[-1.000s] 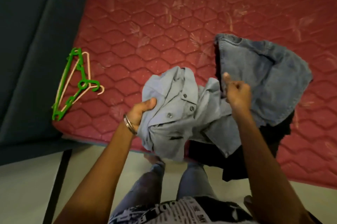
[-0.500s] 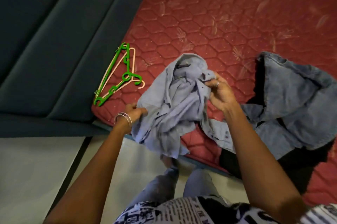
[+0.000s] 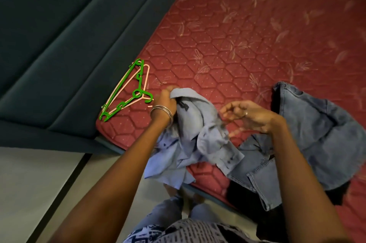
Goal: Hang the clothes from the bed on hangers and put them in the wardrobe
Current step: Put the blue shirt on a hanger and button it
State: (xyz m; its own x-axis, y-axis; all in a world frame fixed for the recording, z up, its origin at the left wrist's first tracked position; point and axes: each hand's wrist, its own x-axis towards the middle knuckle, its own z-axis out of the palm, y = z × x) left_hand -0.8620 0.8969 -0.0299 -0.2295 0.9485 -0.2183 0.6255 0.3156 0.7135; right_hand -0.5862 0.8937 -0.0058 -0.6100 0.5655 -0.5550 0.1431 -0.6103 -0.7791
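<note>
A crumpled light-blue shirt [image 3: 195,137] hangs over the near edge of the red mattress [image 3: 237,44]. My left hand [image 3: 166,102] grips its top bunch, close to the hangers. To the right of the shirt hovers my right hand [image 3: 249,116], fingers spread and relaxed, holding nothing. A green hanger [image 3: 136,92] lies on a pale pink hanger [image 3: 126,84] at the mattress's left corner. Blue denim jeans [image 3: 316,139] are heaped on the right, over a black garment [image 3: 239,189].
A dark teal padded headboard or bed frame [image 3: 59,44] runs along the left. Pale floor [image 3: 29,183] with a dark strip lies below it. My legs in jeans stand at the bed's near edge.
My left hand moved up to the shirt's top and took hold of it near the hangers. My right hand let go of the shirt and opened. The camera view shifted left.
</note>
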